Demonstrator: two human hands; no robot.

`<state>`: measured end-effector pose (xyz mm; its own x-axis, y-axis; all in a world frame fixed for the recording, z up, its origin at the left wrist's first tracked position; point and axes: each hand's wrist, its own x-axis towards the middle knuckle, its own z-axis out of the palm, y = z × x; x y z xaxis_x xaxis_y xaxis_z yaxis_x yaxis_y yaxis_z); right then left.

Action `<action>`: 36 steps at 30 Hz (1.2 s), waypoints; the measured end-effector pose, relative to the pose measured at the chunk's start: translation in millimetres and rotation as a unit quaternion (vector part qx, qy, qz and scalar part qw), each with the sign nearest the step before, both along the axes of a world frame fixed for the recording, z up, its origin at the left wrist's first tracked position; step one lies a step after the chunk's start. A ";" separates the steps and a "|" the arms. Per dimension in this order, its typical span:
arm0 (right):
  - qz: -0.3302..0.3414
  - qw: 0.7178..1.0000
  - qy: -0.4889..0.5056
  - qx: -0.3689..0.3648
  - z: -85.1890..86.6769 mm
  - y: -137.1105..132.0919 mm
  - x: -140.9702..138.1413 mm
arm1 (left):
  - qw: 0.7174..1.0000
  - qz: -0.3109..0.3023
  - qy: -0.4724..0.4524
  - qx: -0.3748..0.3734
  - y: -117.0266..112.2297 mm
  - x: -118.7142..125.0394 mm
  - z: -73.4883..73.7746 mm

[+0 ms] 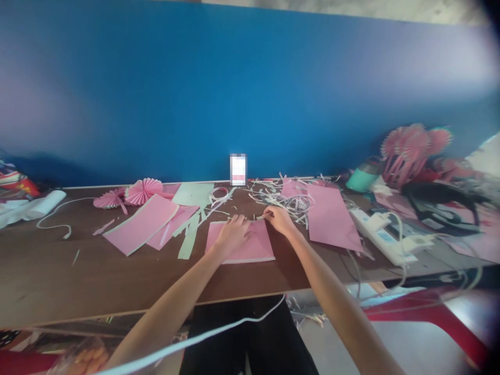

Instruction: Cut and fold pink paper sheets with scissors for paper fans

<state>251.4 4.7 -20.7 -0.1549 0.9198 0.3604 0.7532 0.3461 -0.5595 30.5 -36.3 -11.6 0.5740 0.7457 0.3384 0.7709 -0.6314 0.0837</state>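
Observation:
A pink sheet of paper (258, 245) lies on the table in front of me, with a white strip along its near edge. My left hand (234, 232) rests flat on the sheet, fingers stretched toward its far edge. At the far right corner, my right hand (276, 217) has its thumb and fingers pinched together. A thin pale strip (260, 217) shows at those fingertips, along the sheet's far edge. The fingers partly hide what they grip.
More pink sheets (142, 224) lie left, near folded pink paper fans (144, 191) and pale green strips (190, 237). A phone (238, 169) stands against the blue wall. On the right are tangled white strips (295, 204), another pink sheet (332, 216), a power strip (385, 239) and headphones (441, 208).

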 end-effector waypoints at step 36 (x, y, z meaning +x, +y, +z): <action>0.041 0.998 0.039 0.035 6.5 -3.3 -2.4 | 0.991 0.100 -0.056 -0.069 0.6 -9.8 -8.7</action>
